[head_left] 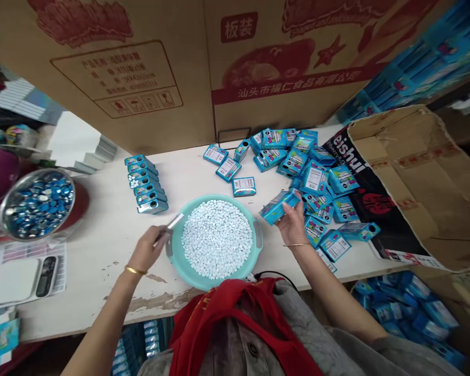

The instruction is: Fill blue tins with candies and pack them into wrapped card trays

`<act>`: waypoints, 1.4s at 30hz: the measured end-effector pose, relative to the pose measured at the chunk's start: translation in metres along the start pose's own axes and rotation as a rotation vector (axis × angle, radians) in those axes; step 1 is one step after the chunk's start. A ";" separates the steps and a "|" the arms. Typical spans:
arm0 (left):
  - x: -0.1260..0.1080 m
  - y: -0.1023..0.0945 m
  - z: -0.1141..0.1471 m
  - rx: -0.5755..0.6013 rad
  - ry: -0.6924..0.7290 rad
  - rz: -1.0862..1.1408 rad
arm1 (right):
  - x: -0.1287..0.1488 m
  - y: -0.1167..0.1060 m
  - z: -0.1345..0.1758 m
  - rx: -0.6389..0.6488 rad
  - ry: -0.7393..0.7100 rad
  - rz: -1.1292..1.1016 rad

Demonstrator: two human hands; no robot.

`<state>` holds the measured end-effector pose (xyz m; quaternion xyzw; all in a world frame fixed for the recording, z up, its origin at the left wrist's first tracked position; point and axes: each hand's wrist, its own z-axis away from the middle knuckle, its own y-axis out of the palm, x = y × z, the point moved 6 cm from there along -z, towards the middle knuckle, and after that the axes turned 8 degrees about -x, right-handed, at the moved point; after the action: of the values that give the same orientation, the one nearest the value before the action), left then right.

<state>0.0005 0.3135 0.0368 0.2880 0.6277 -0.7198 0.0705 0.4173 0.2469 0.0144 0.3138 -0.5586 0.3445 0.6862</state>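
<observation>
My left hand point(147, 246) is closed around a short tool with a flat pale end point(175, 221), held over the left rim of a round teal basin point(258, 236). Small white pellets point(219, 240) fill the basin. In my right hand point(293, 223), right of the basin, is a small blue box point(279, 208), tilted and gripped between thumb and fingers. Left of the basin's far side, several blue boxes point(148, 189) stand in a row with round holes on top; white pellets show at one hole. A loose pile of similar boxes point(313, 180) lies beyond my right hand.
Large cardboard cartons point(141, 120) wall off the table's back. An open carton point(419, 172) stands at the right edge, with more blue boxes point(407, 308) below. At left are a metal bowl point(3, 211) of blue and silver pieces point(43, 203) and a scale point(15, 282).
</observation>
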 end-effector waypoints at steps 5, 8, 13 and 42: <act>-0.052 0.037 0.056 0.347 0.044 0.058 | 0.011 0.014 0.027 0.165 0.310 -0.310; -0.066 0.049 0.075 0.426 -0.008 -0.078 | 0.014 0.014 0.049 0.227 0.333 -0.279; -0.088 0.060 0.084 0.500 -0.043 -0.141 | 0.016 0.001 0.079 0.171 0.483 -0.470; -0.098 0.148 0.027 0.195 -0.057 0.121 | -0.007 -0.001 0.072 0.112 -0.017 0.126</act>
<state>0.1406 0.2329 -0.0400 0.3104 0.5337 -0.7798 0.1032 0.3775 0.1862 0.0201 0.3188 -0.5630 0.4151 0.6396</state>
